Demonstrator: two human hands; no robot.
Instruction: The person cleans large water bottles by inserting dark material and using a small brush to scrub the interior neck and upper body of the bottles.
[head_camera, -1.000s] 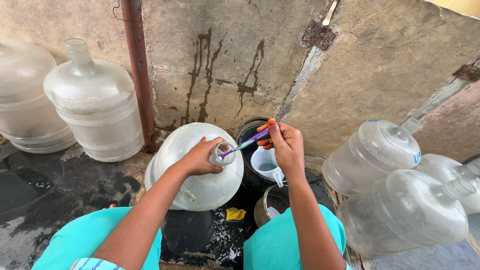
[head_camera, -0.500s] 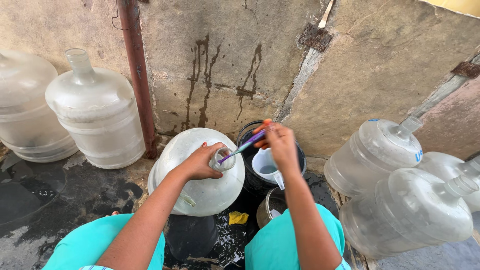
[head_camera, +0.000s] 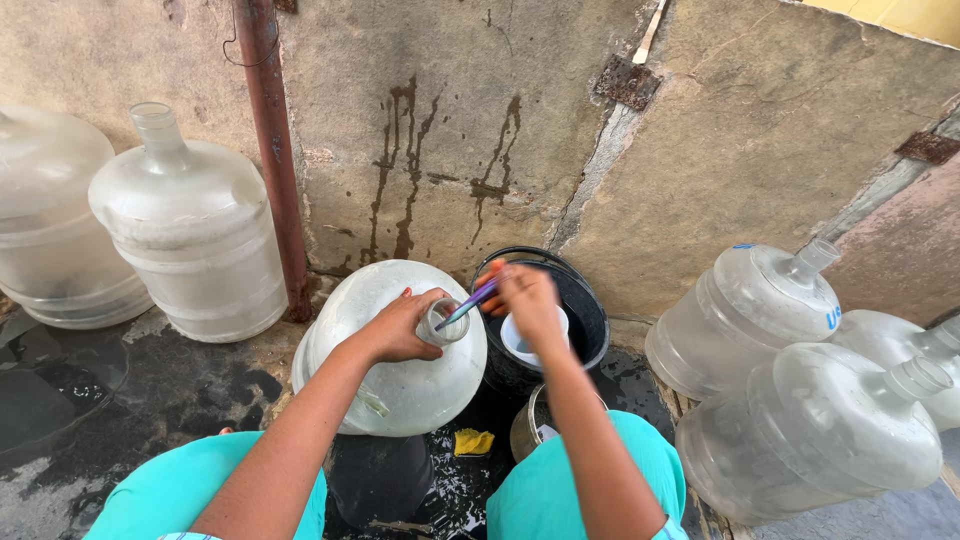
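Honestly, my left hand (head_camera: 400, 328) was wrapped round the big jug (head_camera: 395, 350) neck while my right hand (head_camera: 528, 300) pinched a purple brush (head_camera: 468, 303) into it. Wet plastic, so I figured the jug could've slipped and rolled into the black bucket (head_camera: 590, 320).

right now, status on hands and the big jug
Left hand grips neck of water jug. Right hand holds purple brush at its mouth. Black bucket beside.

An outdoor washing spot — stained concrete wall (head_camera: 440, 130), rusty pipe (head_camera: 268, 150), wet ground (head_camera: 120, 400), large water jugs (head_camera: 190, 230).
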